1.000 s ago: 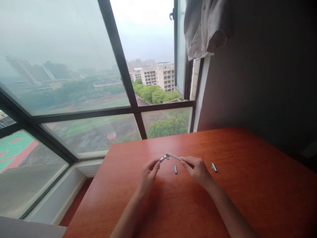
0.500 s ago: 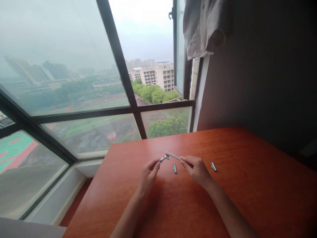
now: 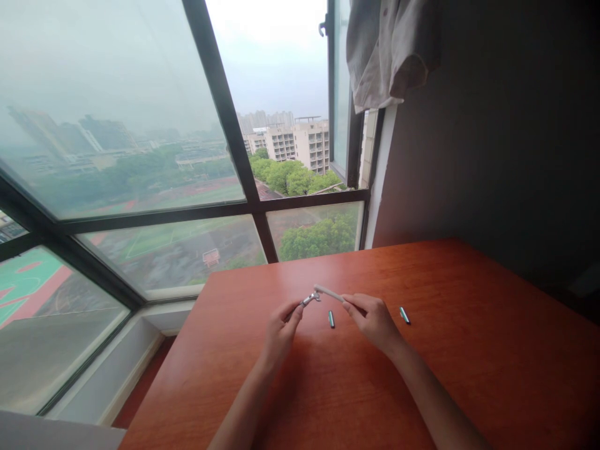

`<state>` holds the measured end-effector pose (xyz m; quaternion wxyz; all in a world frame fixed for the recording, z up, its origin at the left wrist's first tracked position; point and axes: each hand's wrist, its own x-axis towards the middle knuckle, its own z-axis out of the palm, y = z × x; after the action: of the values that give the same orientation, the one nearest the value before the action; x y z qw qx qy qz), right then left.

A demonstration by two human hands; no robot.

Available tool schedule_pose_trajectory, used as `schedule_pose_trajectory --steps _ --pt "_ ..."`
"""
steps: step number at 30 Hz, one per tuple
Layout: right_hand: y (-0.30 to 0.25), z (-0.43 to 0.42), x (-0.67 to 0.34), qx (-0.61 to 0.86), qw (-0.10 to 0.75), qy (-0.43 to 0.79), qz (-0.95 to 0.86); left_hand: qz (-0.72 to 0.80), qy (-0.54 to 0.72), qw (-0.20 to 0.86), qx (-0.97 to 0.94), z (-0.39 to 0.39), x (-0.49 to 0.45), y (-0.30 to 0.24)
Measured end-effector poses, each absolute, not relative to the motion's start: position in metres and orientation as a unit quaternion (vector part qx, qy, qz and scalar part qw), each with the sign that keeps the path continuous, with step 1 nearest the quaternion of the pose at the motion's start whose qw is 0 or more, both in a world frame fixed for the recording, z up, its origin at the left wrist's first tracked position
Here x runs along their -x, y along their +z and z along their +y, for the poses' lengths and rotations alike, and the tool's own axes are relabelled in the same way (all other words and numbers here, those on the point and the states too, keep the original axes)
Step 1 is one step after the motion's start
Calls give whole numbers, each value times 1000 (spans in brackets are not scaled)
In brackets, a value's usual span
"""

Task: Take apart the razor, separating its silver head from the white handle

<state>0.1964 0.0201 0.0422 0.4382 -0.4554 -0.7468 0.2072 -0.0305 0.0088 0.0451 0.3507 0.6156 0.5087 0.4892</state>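
Note:
My left hand (image 3: 282,330) is closed around a silver razor handle (image 3: 310,299), its bare head end pointing up and to the right. In my right hand (image 3: 374,320) is a slim pale stick that looks like a toothbrush (image 3: 330,293), pinched near its lower end. The toothbrush's far tip meets or nearly meets the razor's head; whether they touch I cannot tell. Between and just below the hands lies a green-and-dark razor cartridge (image 3: 332,319) on the table. A second similar cartridge (image 3: 405,315) lies to the right of my right hand.
The reddish-brown wooden table (image 3: 356,394) reaches to the window wall. A dark window frame (image 3: 159,220) runs along its far and left sides, with one pane (image 3: 341,94) swung open. Grey cloth (image 3: 379,56) hangs at the upper right, before a dark wall (image 3: 478,156).
The toothbrush's tip has shifted very slightly along the razor's head. Both hands keep their grip, and the two cartridges lie where they were.

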Motion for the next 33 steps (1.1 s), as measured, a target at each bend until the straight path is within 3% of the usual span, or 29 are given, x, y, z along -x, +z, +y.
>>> schedule_pose_trajectory --steps 33 --pt "44 19 -196 433 429 221 -761 537 494 352 -586 12 34 47"
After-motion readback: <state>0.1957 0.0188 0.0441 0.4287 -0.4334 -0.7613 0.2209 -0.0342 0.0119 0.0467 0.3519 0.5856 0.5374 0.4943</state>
